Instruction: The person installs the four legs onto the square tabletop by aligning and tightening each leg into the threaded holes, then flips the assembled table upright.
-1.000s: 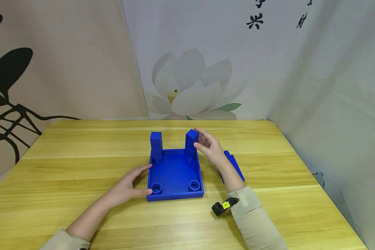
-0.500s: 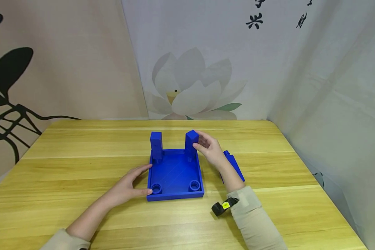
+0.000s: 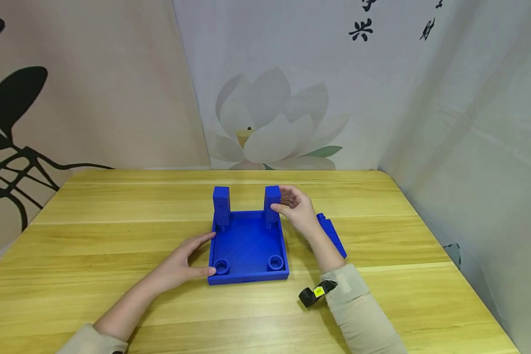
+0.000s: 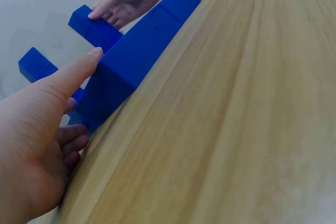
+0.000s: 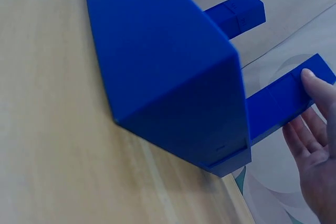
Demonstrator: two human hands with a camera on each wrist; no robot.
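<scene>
A shallow square blue tray (image 3: pixel 248 246) with raised rims lies on the table. Blue square leg (image 3: pixel 221 204) stands upright in its far left corner. At the far right corner is a matching leg (image 3: pixel 271 199), pinched near its top by my right hand (image 3: pixel 298 211), thumb in front and fingers behind. Round sockets (image 3: pixel 275 263) show in the two near corners. My left hand (image 3: pixel 177 265) rests against the tray's left side, thumb at the near corner, fingers farther along. In the left wrist view its lower fingers are slightly bent.
Beside my right forearm lies a loose blue piece (image 3: pixel 334 238) with a round peg at its end, partly hidden by the arm. A black strap device with a yellow label (image 3: pixel 318 291) is on my right wrist. The wooden table (image 3: pixel 115 221) meets a printed curtain (image 3: pixel 292 88) behind.
The right leg has turned about its upright axis, from a corner facing me to a flat face. My right hand has shifted slightly with it. The left hand and tray stay put.
</scene>
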